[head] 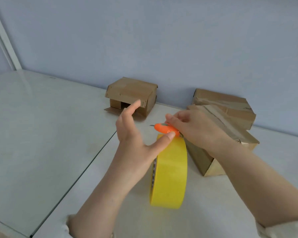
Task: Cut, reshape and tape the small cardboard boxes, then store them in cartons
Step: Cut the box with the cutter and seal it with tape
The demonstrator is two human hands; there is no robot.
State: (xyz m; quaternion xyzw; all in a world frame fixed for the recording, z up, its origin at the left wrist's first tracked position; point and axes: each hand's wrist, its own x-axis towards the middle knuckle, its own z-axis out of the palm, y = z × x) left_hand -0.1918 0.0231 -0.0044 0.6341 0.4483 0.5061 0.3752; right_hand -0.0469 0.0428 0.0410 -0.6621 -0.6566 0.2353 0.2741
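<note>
Head view: creased box (pixel 130 91), flap open; right hand (pixel 193 128) pinches cutter (pixel 164 129).

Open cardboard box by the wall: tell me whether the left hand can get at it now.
Probably yes. The left hand is open, its fingers stretched toward the open cardboard box, and nothing stands between them; the yellow tape roll sits nearer the person.

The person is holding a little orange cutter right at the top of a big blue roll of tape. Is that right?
Not quite. The tape roll is yellow, not blue, as the head view shows. The rest is right: the right hand holds the little orange cutter at the top of the big roll.
</note>
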